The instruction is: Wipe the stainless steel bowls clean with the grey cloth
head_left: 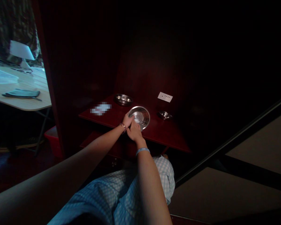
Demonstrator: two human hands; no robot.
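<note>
A shiny steel bowl [143, 116] is tilted toward me at the front edge of the dark red shelf. My left hand [127, 120], with a beaded bracelet at its wrist, is closed on the bowl's left rim. Over the near rim lies my right hand [135, 130], its fingers reaching into the bowl. A small grey patch [141, 127], perhaps cloth, shows beside and under the right fingers; most of it is hidden. A blue band circles the right wrist.
Steel bowls [123, 99] stand at the shelf's back left, and a smaller steel bowl [165, 115] at the right. A socket plate [165, 97] is on the wall. Left, beyond a dark panel, a table [35, 104] bears a white lamp [22, 50]. A red bin [54, 142] stands below.
</note>
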